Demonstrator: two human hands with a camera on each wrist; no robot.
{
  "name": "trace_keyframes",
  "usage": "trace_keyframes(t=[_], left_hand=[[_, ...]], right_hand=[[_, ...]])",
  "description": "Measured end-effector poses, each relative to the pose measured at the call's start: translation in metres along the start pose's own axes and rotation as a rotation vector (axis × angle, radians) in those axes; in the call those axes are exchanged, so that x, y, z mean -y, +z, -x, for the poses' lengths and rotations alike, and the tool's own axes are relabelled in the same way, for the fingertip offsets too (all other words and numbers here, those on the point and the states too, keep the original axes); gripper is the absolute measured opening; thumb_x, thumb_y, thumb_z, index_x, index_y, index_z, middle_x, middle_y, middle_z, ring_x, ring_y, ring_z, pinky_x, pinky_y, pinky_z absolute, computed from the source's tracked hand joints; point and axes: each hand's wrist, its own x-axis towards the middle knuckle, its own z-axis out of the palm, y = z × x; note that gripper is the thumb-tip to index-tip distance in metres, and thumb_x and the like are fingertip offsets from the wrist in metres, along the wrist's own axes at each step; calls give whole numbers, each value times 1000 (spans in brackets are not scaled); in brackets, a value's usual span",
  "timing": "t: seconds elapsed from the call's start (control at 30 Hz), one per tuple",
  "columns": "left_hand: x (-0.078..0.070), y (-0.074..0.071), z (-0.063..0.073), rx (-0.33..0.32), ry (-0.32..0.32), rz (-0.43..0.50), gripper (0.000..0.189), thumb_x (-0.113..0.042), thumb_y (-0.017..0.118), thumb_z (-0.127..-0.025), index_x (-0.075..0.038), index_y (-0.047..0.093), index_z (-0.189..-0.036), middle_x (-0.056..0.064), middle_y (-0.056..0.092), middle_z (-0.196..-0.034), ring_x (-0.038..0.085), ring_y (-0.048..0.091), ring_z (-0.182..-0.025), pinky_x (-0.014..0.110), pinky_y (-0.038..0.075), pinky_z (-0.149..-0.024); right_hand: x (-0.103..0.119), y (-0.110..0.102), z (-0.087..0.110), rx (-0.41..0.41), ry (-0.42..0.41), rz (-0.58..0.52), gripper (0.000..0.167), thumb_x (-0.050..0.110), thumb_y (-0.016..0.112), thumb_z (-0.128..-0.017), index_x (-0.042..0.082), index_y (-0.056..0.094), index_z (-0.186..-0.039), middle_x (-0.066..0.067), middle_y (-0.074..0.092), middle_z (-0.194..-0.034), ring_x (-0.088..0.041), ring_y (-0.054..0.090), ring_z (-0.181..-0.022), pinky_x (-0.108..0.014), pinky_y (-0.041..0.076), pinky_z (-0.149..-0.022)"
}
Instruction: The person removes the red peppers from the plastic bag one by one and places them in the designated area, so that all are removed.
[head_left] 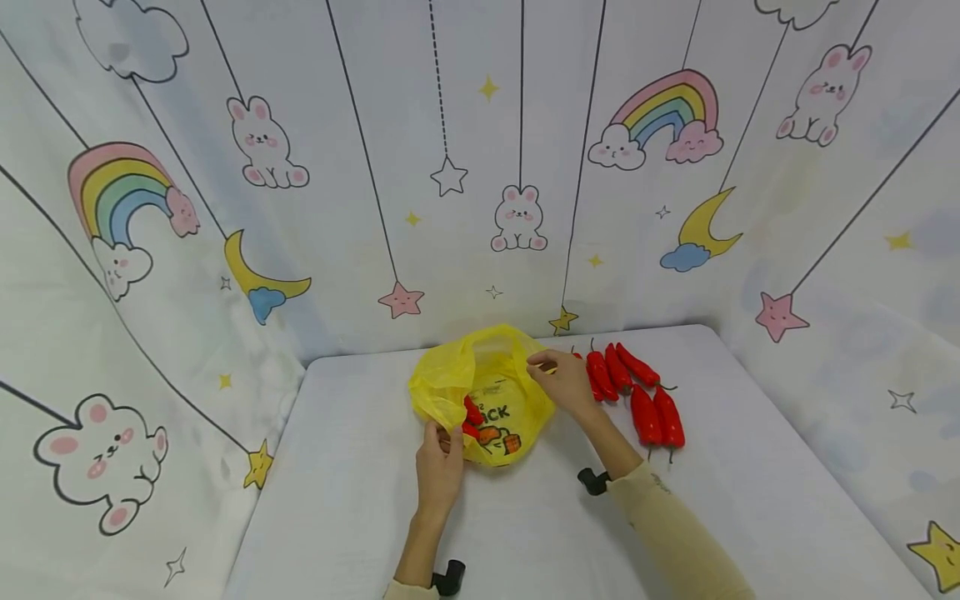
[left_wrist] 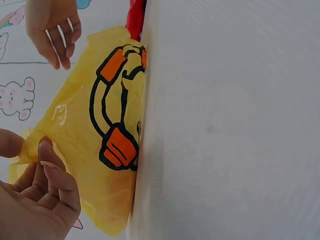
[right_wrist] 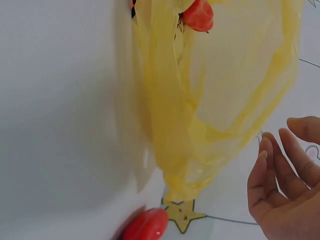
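Note:
A yellow plastic bag (head_left: 438, 379) with a printed label sits on the table, its mouth spread wide. Inside it some red peppers (head_left: 472, 415) show near the left side. My left hand (head_left: 439, 467) pinches the bag's near rim between thumb and fingers, as the left wrist view of that hand (left_wrist: 42, 200) also shows. Beside the far right rim is my right hand (head_left: 564, 385), its fingers loosely bent around nothing. In the right wrist view a gap separates this hand (right_wrist: 287, 182) from the yellow plastic (right_wrist: 167, 100).
Several red peppers (head_left: 646, 417) with stems lie in two rough rows to the right of the bag, past the right hand. The white table (head_left: 337, 483) meets a cloth backdrop (head_left: 360, 250) printed with rabbits, stars and rainbows at its back edge.

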Motion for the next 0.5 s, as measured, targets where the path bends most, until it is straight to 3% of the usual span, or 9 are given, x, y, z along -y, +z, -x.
trace_keyframes(t=[0.5], left_hand=[[1,0,0,-12,8,7,17,-24,63,-106,-8,57,-110,2,61,-85,15,57,-71,26,50,-59]], right_hand=[[15,25,4,63,-12,17,17,24,79,-94,14,79,-108,3,76,-102,-18,71,-92,-34,61,-77]])
